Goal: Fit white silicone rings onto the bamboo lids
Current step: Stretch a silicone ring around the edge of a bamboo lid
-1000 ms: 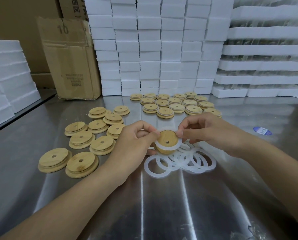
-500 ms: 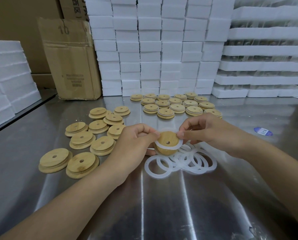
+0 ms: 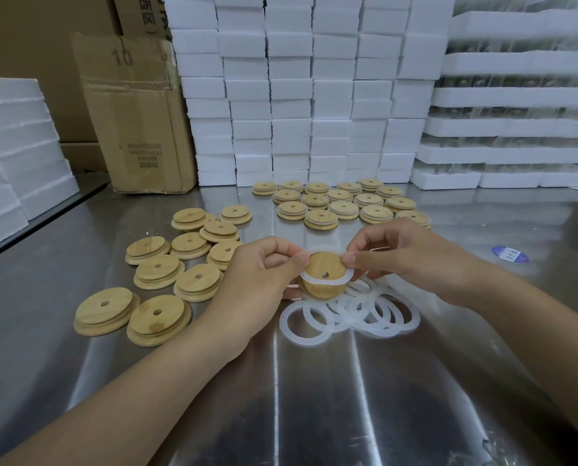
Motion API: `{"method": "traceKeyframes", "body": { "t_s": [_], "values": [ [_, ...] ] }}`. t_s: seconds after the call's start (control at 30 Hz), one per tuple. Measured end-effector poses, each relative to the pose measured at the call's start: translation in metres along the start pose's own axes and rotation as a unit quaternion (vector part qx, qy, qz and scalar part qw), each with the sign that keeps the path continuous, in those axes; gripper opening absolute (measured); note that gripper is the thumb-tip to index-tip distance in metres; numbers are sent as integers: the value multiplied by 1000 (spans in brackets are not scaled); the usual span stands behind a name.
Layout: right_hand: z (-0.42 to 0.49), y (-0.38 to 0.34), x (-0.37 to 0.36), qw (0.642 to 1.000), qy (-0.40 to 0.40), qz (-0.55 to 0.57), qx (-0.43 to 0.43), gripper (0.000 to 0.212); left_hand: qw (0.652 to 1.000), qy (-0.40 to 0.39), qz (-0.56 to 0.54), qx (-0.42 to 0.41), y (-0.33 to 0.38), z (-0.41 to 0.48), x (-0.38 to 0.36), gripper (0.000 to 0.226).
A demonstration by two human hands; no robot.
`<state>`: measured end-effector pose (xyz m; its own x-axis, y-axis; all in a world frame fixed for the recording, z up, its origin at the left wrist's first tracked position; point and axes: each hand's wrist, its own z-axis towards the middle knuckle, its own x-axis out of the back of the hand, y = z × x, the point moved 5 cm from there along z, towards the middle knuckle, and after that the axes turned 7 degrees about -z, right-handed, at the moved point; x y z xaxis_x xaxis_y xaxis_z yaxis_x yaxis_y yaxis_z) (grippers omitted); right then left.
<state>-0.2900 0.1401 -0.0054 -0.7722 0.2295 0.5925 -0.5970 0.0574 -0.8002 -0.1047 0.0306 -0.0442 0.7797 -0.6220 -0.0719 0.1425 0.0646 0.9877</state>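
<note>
At frame centre, left hand (image 3: 264,264) and right hand (image 3: 395,253) pinch a white silicone ring (image 3: 327,280), stretching it to seat around a bamboo lid (image 3: 322,269).

Left grip (image 3: 260,274), right grip (image 3: 398,257), both pinching the silicone ring (image 3: 343,280), close together, forearms (image 3: 153,381) converging

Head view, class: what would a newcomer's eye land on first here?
At centre, the left hand and right hand stretch a white silicone ring over a bamboo lid, above a pile of loose rings on the steel table. Bare lids lie left; a wall of white foam blocks rises behind.
</note>
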Motion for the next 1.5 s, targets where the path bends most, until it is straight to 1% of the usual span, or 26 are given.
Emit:
{"method": "traceKeyframes", "body": {
  "t_s": [0.07,0.13,0.3,0.43,0.53,0.63,0.77,0.87,1.0,1.13,1.23,1.33,1.5],
  "values": [
    [0,0,1,1000,3,3,3,25,1000,-2,-1,-6,1,0,0,8],
    [1,0,1,1000,0,2,8,22,1000,-4,-2,-6,1,0,0,9],
    [1,3,4,1000,-8,5,24,26,1000,-20,-13,21,2,-1,3,11],
    [2,5,5,999,-18,5,30,23,998,-36,-21,40,3,-2,6,12],
    [1,5,6,999,-30,-11,35,20,998,-50,-7,43,5,-1,9,11],
    [0,3,6,998,-32,-25,41,16,997,-67,26,42,7,-1,13,11],
    [0,3,6,998,-25,-23,46,14,991,-88,102,22,9,-2,15,11],
    [-1,3,4,998,-32,-23,41,14,983,-85,163,-4,14,-1,18,7],
    [-1,2,2,999,-32,-19,40,14,972,-88,216,-25,19,-3,20,9],
    [0,3,-1,999,-23,-6,35,12,966,-77,243,-50,21,-4,20,10],
    [1,5,-2,999,-21,-5,31,12,960,-88,260,-60,17,-6,16,13],
    [1,7,-2,1000,-19,2,25,12,964,-88,244,-60,14,-6,15,12],
    [1,7,-1,999,-24,-6,27,9,983,-87,160,20,11,-4,19,12]
  ]
}}
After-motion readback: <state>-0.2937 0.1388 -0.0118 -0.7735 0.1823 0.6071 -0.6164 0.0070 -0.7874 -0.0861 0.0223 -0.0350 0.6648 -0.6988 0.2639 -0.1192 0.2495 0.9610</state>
